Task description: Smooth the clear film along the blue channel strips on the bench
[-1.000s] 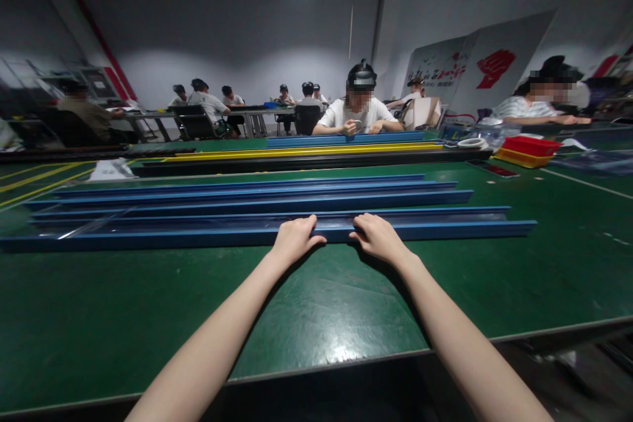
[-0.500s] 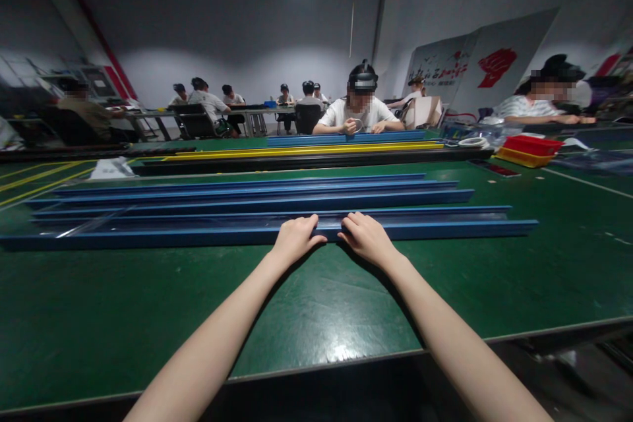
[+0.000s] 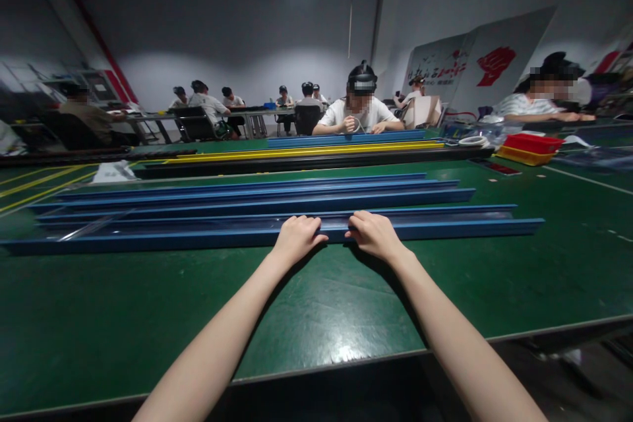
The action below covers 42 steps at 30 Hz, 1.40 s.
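A long blue channel profile [image 3: 445,230] lies across the green table in front of me, its two raised walls running left to right. My left hand [image 3: 299,237] grips its near wall, fingers curled over the top and thumb on the front side. Just to the right, my right hand [image 3: 374,235] closes over the same wall, with a short gap between the hands. The fingertips inside the channel are hidden. Clear plastic film [image 3: 93,227] lies over the left part. Right behind it rest more blue profiles [image 3: 395,197], parallel to it.
Farther back lie yellow strips [image 3: 306,151] and black strips [image 3: 316,161]. A red tray [image 3: 531,143] on a yellow one and a dark phone-like slab [image 3: 502,168] are at the right. Across the table sits a co-worker [image 3: 361,109]. The table's near edge [image 3: 326,372] runs below my forearms.
The near blue profile has shifted slightly to the right. My right hand has moved a little right with it, widening the gap between my hands slightly; both still grip the wall.
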Each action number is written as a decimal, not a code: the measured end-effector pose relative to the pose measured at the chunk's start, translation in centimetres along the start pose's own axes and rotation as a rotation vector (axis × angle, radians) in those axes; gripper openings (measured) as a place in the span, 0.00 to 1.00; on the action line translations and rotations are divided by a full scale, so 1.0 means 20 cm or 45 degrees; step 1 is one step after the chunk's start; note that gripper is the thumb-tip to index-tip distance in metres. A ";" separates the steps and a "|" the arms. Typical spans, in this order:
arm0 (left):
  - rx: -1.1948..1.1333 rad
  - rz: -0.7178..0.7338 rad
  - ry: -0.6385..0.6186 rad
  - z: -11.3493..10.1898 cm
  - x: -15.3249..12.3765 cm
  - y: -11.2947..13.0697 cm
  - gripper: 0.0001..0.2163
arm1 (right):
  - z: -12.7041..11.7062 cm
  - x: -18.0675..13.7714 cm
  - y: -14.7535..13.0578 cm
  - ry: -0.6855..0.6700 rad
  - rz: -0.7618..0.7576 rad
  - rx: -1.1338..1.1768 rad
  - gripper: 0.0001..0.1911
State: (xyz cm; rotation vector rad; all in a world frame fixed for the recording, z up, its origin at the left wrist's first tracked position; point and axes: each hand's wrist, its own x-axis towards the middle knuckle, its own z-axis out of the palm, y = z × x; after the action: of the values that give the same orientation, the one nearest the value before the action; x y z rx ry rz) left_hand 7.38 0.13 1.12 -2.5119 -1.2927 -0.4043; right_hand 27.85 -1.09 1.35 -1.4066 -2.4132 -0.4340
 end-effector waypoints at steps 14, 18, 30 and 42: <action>-0.018 0.044 -0.018 0.00 0.00 -0.02 0.12 | -0.05 -0.10 0.16 -0.080 0.218 -0.016 0.07; -0.018 0.035 -0.027 0.01 0.00 -0.01 0.12 | -0.06 -0.10 0.16 -0.085 0.239 -0.022 0.06; -0.049 0.006 -0.019 0.02 -0.01 -0.01 0.13 | 0.01 -0.05 0.04 0.003 0.084 0.055 0.14; -0.043 0.012 0.007 0.02 -0.01 -0.01 0.12 | 0.03 0.00 0.01 0.026 0.021 0.026 0.10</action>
State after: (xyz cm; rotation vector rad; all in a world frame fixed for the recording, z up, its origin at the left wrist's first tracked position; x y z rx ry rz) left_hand 7.21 0.29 0.62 -2.5421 -1.2815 -0.4343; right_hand 28.01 -0.78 0.90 -1.4059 -2.3813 -0.4159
